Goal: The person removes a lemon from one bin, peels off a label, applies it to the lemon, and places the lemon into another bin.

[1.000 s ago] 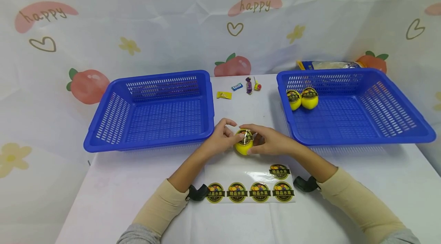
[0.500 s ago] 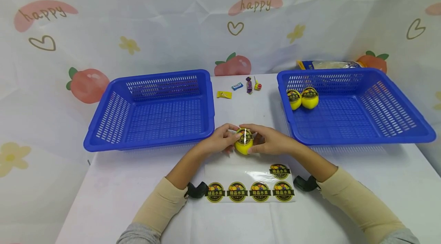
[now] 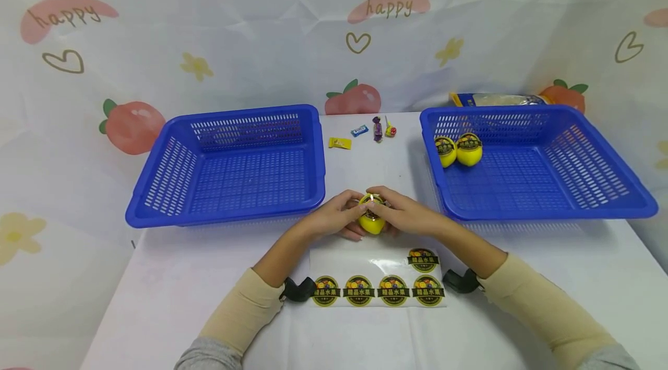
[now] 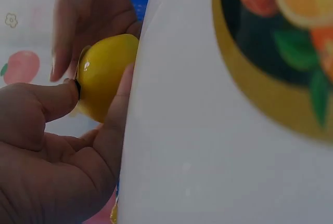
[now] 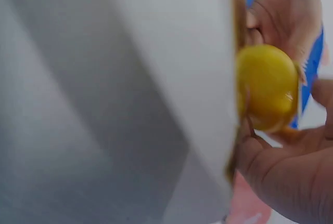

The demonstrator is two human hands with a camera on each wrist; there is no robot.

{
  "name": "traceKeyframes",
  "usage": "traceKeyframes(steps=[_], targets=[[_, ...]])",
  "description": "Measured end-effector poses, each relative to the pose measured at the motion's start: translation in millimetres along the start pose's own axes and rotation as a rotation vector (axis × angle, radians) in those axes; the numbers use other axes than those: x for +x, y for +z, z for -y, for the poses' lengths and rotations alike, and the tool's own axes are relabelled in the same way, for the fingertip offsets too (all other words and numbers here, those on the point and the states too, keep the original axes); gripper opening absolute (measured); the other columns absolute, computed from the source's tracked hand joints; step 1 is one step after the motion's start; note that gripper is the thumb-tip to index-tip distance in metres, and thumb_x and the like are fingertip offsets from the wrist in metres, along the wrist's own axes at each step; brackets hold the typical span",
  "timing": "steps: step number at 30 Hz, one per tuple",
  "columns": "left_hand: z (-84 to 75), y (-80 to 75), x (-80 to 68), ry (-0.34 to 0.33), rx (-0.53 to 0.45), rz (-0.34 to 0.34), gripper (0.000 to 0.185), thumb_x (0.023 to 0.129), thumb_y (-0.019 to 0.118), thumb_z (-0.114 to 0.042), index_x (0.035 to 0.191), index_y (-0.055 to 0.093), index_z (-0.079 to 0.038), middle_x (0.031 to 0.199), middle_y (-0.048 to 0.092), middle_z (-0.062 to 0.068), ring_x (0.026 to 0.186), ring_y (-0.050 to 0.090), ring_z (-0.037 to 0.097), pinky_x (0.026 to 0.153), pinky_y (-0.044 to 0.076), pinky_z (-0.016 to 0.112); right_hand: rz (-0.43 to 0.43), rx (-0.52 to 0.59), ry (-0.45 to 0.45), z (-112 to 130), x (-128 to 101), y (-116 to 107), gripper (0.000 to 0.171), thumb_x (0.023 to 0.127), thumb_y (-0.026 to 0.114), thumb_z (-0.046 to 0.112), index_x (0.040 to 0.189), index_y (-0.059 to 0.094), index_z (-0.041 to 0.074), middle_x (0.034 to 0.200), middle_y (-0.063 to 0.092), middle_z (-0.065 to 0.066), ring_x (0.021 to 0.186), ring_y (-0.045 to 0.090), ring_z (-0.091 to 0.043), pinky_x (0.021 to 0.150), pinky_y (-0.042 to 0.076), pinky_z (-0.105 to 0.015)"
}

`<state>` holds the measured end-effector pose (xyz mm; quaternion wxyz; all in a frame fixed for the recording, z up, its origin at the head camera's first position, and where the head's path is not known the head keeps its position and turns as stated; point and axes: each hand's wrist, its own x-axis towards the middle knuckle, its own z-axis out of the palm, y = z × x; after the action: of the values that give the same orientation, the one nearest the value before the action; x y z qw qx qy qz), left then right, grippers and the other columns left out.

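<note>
Both hands hold a yellow lemon [image 3: 372, 226] between them in the head view, over the table's middle. A round black-and-gold fruit sticker [image 3: 371, 199] covers its upper face. My left hand [image 3: 334, 215] grips the lemon from the left, thumb at the sticker's edge and fingers underneath, as the left wrist view shows. From the other side my right hand [image 3: 412, 214] holds it, its thumb lying over the sticker in the head view and its fingers round the far side. The thumbs hide part of the sticker. Just nearer lies a sticker sheet [image 3: 349, 260] with several such round stickers.
A blue plastic basket [image 3: 224, 220] stands at left. Another blue basket [image 3: 553, 211] at right contains two stickered lemons [image 3: 469, 149]. Behind the hands lie a yellow-wrapped candy [image 3: 340, 143], a blue one [image 3: 359, 130], a purple one [image 3: 377, 129] and a lollipop [image 3: 390, 130].
My left hand has closed in, its fingers moving under the lemon. My right thumb has moved from the lemon's lower side up onto the sticker. The lemon has barely shifted.
</note>
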<state>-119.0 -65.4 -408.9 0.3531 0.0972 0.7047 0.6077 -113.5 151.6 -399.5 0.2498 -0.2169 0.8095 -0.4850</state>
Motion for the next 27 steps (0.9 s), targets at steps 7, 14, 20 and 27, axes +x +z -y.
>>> traceKeyframes(steps=[7,14,20,27], targets=[[3.8,2.3,2.2,-0.001,-0.08,-0.017,0.037,0.108,0.046,-0.015,0.142,0.039,-0.001,0.129,0.049,0.022,0.084,0.069,0.025,0.077,0.059,0.036,-0.116,-0.065,-0.05,-1.6,9.1,12.6,0.044,0.11,0.037,0.03,0.138,0.046,-0.003,0.106,0.058,-0.016,0.079,0.058,-0.025,0.066,0.053,-0.038],[4.9,2.7,6.4,0.018,-0.092,-0.048,0.034,0.107,0.045,-0.007,0.139,0.041,0.003,0.133,0.048,0.023,0.084,0.068,0.025,0.079,0.059,0.036,-0.206,-0.211,-0.144,-3.1,8.7,18.6,0.039,0.111,0.037,0.023,0.133,0.05,-0.006,0.122,0.055,-0.019,0.109,0.053,-0.031,0.096,0.044,-0.05],[2.6,5.6,6.2,0.008,-0.097,-0.072,0.033,0.107,0.046,-0.006,0.138,0.043,0.002,0.134,0.047,0.022,0.085,0.067,0.027,0.078,0.059,0.036,-0.121,-0.082,-0.144,-7.4,6.6,10.7,0.04,0.11,0.037,0.017,0.141,0.046,-0.006,0.129,0.051,-0.024,0.098,0.057,-0.03,0.08,0.053,-0.044],[3.0,5.3,5.8,0.001,-0.109,-0.095,0.031,0.106,0.048,-0.005,0.136,0.047,0.001,0.132,0.048,0.022,0.085,0.067,0.028,0.077,0.059,0.036,-0.09,0.067,-0.06,-11.7,5.2,6.1,0.043,0.109,0.039,0.014,0.147,0.042,-0.006,0.097,0.056,-0.016,0.06,0.05,-0.021,0.05,0.044,-0.027]])
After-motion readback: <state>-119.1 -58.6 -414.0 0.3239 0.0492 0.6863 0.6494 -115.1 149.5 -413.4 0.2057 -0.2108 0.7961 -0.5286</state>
